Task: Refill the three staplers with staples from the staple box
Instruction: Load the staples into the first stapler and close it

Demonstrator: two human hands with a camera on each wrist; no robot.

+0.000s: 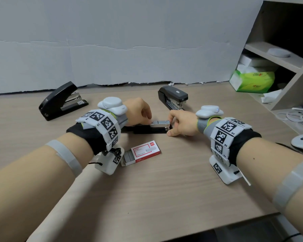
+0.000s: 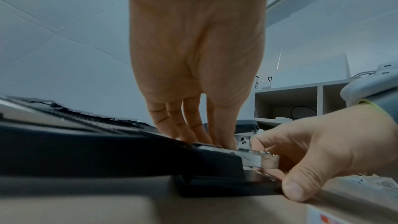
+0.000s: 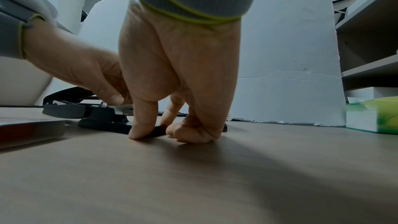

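Observation:
An opened black stapler [image 1: 147,131] lies flat between my hands, its metal magazine [image 1: 162,122] bare with a staple strip in it. My left hand [image 1: 149,120] comes down from above, and its thumb and fingertips [image 2: 224,142] pinch the strip at the magazine's rear end. My right hand [image 1: 169,126] grips the stapler's front end, index finger curled over the magazine and thumb [image 2: 293,190] against the base. The red and white staple box [image 1: 143,152] lies open nearer me, with staples showing. Two more black staplers stand behind, one far left [image 1: 63,100] and one centre [image 1: 173,97].
A green tissue pack [image 1: 252,81] sits at the back right beside a shelf unit [image 1: 276,55]. A white game controller [image 1: 302,140] and cables lie at the desk's right edge. A pale board [image 1: 112,41] stands along the back of the desk.

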